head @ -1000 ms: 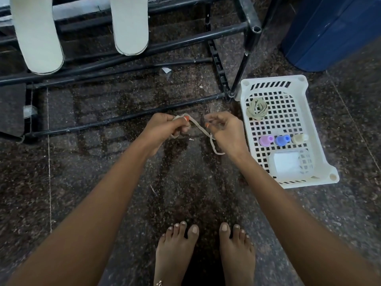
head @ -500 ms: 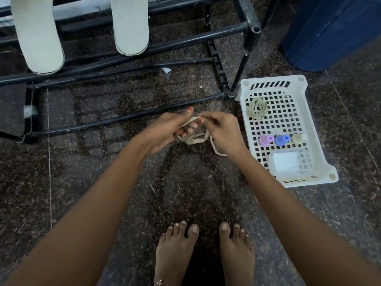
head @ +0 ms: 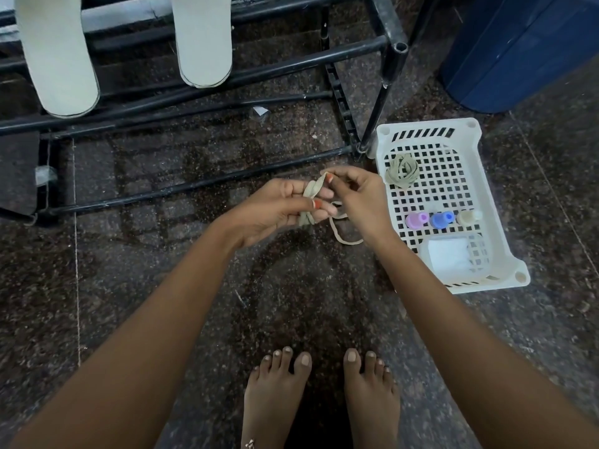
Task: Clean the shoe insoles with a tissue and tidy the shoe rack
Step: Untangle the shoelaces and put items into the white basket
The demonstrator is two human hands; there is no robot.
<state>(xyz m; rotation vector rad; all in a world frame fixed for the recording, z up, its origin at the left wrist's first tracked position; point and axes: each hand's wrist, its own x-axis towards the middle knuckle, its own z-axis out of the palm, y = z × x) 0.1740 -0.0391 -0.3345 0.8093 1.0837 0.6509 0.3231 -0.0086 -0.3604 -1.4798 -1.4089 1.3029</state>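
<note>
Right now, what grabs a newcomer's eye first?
Dead centre, the left hand holds a beige lace wound into loops while the right hand pinches its end. Right of them, a white basket holds another coiled lace; two pale insoles lie on the black rack, top left.

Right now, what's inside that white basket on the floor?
A coiled beige lace, three small bottles (purple, blue, cream), and a clear tub holding something white. Whatever lies under that white is hidden.
</note>
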